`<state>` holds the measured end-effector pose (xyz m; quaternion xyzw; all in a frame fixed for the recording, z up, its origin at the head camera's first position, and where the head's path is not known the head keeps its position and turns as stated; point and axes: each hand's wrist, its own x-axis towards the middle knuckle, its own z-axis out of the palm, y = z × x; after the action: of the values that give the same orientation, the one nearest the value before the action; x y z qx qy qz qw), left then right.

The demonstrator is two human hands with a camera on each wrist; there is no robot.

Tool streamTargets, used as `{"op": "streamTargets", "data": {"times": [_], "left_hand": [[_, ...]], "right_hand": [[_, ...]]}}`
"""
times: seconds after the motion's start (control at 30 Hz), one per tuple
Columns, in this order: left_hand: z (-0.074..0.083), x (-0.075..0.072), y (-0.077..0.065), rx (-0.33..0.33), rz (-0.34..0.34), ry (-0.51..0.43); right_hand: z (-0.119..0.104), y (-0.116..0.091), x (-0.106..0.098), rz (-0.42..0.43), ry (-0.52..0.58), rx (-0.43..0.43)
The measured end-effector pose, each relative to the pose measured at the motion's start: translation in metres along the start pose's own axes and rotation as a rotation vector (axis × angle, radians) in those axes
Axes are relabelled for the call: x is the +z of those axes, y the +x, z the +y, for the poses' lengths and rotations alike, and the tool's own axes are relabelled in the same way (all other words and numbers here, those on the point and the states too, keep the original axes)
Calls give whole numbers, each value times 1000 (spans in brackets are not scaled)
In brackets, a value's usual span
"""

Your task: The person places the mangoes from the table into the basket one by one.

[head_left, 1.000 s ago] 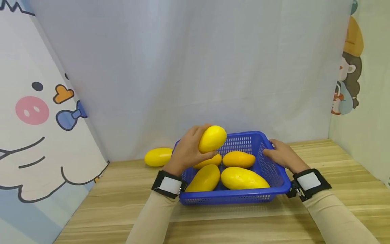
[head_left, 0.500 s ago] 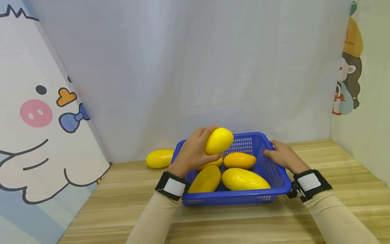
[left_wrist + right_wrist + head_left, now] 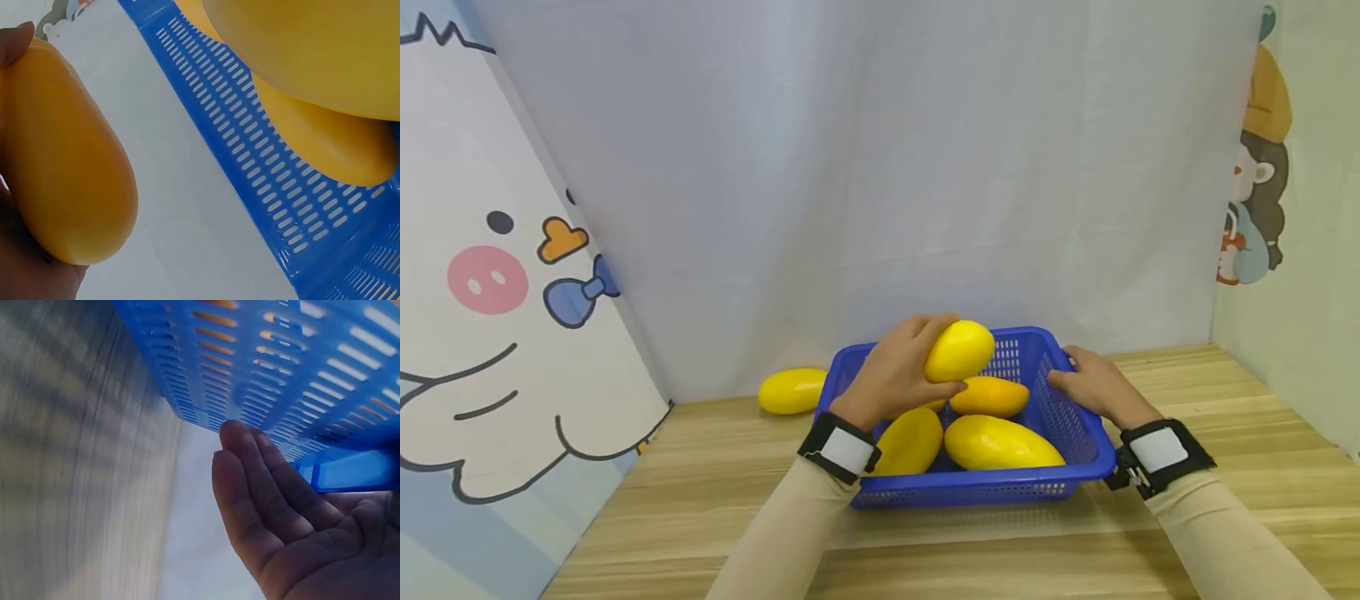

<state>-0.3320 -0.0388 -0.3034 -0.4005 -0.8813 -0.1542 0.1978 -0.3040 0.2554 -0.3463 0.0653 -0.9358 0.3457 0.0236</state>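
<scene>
My left hand (image 3: pixel 898 371) holds a yellow mango (image 3: pixel 961 352) above the blue plastic basket (image 3: pixel 985 477). In the left wrist view that mango (image 3: pixel 72 156) lies between thumb and fingers. Inside the basket are a large yellow mango (image 3: pixel 1000 442), a darker yellow one (image 3: pixel 908 442), an orange-yellow one (image 3: pixel 990 396), and another mostly hidden under my left hand. My right hand (image 3: pixel 1101 387) grips the basket's right rim, thumb on the inner side. From the right wrist view, its fingers (image 3: pixel 237 481) touch the slotted outer wall (image 3: pixel 250 369).
One more yellow mango (image 3: pixel 792 390) lies on the wooden table (image 3: pixel 715 492), left of the basket by the back curtain (image 3: pixel 850 167). Cartoon-printed panels (image 3: pixel 467 350) stand at the left and right sides.
My left hand has moved right and slightly down with the mango, from the basket's left part toward its middle. My right hand stays at the rim, and the basket has barely shifted.
</scene>
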Motion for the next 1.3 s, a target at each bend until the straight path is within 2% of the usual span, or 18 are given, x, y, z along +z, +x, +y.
{"op": "streamTargets", "data": {"times": [0.3,0.6,0.8,1.1,1.3], "left_hand": [[2,1,0,-7,-23,-24],[3,7,9,12,-34,-23],[2,12,15,0,-86,-14],[2,17,14,-50,-135,-49],[4,21,16,-61,-209,-33]], "right_hand": [[0,0,0,12,-17,-18],[2,1,1,19,-14,-23],[1,2,1,6,-19,-11],[0,1,1,0,-14,-20],[1,1,1,3,-9,-25]]}}
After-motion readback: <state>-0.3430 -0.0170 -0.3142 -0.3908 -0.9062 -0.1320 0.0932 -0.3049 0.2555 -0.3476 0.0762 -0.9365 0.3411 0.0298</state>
